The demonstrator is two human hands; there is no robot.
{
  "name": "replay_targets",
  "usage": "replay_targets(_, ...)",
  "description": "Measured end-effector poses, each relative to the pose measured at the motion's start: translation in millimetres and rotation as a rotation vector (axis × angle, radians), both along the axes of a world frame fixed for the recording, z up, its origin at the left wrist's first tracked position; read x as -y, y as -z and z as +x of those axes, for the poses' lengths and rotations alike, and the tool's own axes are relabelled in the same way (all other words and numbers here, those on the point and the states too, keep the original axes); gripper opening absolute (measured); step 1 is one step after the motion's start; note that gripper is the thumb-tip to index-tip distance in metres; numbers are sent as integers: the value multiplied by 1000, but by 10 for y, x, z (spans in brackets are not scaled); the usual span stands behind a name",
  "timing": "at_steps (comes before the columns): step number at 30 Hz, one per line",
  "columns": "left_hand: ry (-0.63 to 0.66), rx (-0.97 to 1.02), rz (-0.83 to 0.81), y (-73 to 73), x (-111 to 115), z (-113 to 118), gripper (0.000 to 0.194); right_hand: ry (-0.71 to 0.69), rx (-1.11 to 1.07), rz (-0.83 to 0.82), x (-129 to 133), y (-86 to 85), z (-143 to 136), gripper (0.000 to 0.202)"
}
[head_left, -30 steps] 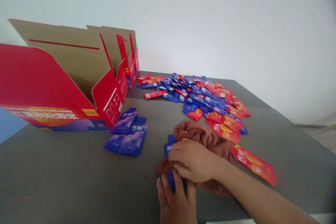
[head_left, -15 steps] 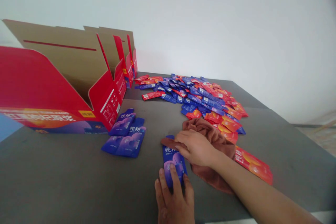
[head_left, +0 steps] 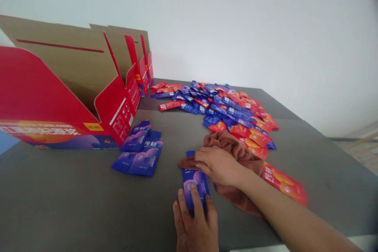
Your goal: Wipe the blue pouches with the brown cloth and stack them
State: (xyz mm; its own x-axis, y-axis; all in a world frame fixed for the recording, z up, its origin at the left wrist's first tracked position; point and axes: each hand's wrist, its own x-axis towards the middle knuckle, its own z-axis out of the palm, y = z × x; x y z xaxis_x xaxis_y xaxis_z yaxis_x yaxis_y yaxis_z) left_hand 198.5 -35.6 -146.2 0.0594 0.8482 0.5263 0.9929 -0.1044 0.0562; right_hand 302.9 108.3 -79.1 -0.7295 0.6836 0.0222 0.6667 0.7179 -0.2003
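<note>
A blue pouch (head_left: 192,187) with pale purple fruit printed on it lies flat on the grey table before me. My left hand (head_left: 197,224) presses on its lower end with the fingers spread. A bunched brown cloth (head_left: 234,145) is gripped in my right hand (head_left: 220,165), and a fold of it lies across the pouch's upper part, covering some of the lettering. Just right of the cloth is a red pouch (head_left: 285,185), partly hidden by the cloth and my forearm. Several blue pouches (head_left: 144,155) overlap to the left.
Open red boxes (head_left: 113,116) with tall brown back flaps stand in a row on the left. A wide heap of red and blue pouches (head_left: 224,106) spreads over the far part of the grey table (head_left: 73,197). Behind it rises a white wall (head_left: 236,27).
The cloth fold over the blue pouch has shifted slightly left and toward me with my right hand. My left hand stays on the pouch. The view has shifted a little.
</note>
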Motion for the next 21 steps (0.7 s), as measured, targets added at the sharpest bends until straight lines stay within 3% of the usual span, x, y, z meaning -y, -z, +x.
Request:
replay_targets(4,-4,-5,-2,-2,1,6,32,-5,-74,48,-7,-27,60,18)
replay_targets(7,-7,0,-5,8,6,11,37,-148,-151,22,77,-75,36,20)
replay_targets(11,-3,5,-38,28,23,12,37,-320,-92,-67,181,-102,-61,18)
replay_targets(21,-4,-31,-48,48,28,-12,38,-24,16,2,5,-29,-32,18)
